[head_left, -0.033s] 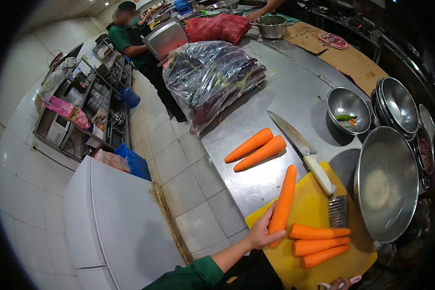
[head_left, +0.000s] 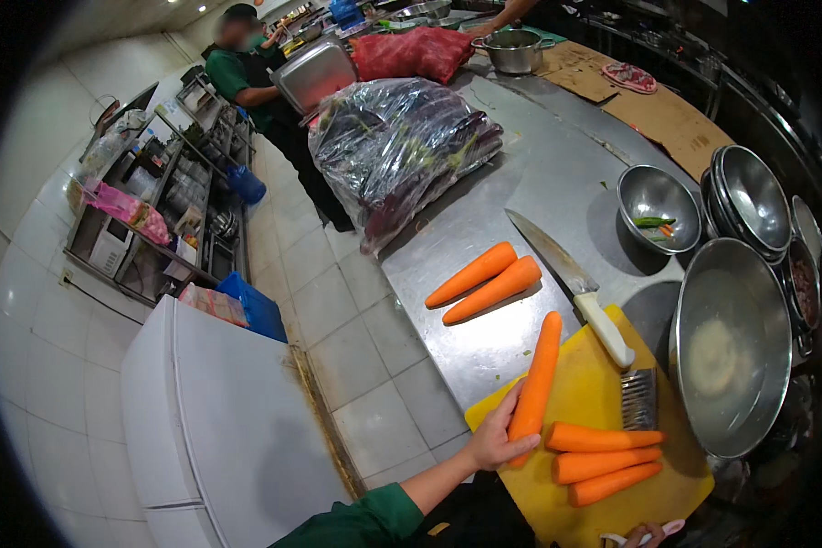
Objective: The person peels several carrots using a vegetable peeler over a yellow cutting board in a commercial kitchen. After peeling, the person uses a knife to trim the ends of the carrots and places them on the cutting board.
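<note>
My left hand (head_left: 502, 434) is closed around the thick end of a peeled carrot (head_left: 541, 374), its tip pointing away over the yellow cutting board (head_left: 594, 365). At the bottom edge, my right hand (head_left: 645, 537) is closed on a white-handled tool (head_left: 673, 527), mostly cut off by the frame, so its kind is unclear. Three shorter carrot pieces (head_left: 607, 466) lie side by side on the board. Behind them rests a ridged metal crinkle cutter (head_left: 639, 399). A large knife (head_left: 603, 329) has its white handle on the board and its blade on the steel table. Two whole carrots (head_left: 489, 283) lie farther left.
Right of the board stands a large steel bowl (head_left: 735, 365) of cloudy water; behind it are a smaller bowl (head_left: 658, 196) with vegetable bits and stacked bowls (head_left: 753, 196). A plastic bag of eggplants (head_left: 402, 151) lies at the table's far left. Another person (head_left: 256, 91) stands beyond.
</note>
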Action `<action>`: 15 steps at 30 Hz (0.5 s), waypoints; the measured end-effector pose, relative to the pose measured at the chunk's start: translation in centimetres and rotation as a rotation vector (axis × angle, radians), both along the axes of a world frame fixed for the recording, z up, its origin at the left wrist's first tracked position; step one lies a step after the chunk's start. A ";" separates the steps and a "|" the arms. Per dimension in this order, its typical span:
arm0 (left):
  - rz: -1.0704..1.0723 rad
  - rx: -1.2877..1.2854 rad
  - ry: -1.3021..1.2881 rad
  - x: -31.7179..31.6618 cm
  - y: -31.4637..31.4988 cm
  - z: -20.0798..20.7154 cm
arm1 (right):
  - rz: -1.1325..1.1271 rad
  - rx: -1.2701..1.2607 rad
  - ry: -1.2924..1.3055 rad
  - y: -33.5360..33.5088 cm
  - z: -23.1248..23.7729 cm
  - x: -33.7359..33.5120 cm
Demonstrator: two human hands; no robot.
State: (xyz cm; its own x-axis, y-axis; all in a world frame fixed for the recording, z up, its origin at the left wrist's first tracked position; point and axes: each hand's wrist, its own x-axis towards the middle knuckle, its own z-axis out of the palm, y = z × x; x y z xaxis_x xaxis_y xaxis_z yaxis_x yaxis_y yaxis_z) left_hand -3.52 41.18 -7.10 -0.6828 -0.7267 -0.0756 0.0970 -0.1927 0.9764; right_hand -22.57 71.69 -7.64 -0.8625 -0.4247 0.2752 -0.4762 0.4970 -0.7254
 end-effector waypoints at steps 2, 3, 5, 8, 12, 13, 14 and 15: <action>-0.018 0.050 0.021 0.0 0.0 0.2 | 0.001 0.022 0.026 -0.1 0.1 0.0; -0.014 0.016 0.006 0.0 -0.1 0.3 | -0.028 0.032 0.017 -0.3 0.3 0.1; -0.025 -0.012 -0.018 -0.2 -0.3 0.6 | -0.079 -0.006 -0.036 -0.9 0.6 0.4; 0.022 -0.015 0.011 -0.4 -0.5 1.0 | -0.101 -0.112 -0.122 -1.9 1.4 1.1; 0.008 -0.101 -0.030 -0.5 -0.3 0.4 | -0.121 -0.051 -0.059 -2.8 2.0 1.4; -0.005 -0.105 -0.039 -0.5 -0.3 0.1 | -0.119 -0.036 -0.055 -2.9 2.1 1.4; 0.005 -0.107 -0.046 -0.4 -0.3 -0.1 | -0.151 -0.076 -0.031 -3.0 2.0 1.3; 0.010 -0.088 -0.003 -0.4 -0.2 -0.4 | -0.169 -0.110 -0.021 -2.9 2.1 1.1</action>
State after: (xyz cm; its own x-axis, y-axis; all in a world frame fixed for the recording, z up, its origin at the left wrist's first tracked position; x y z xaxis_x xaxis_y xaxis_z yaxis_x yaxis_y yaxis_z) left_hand -3.92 40.99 -7.48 -0.6756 -0.7371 -0.0133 0.0957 -0.1057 0.9898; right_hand -21.44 68.80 -5.54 -0.9251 -0.2416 0.2928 -0.3766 0.4862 -0.7885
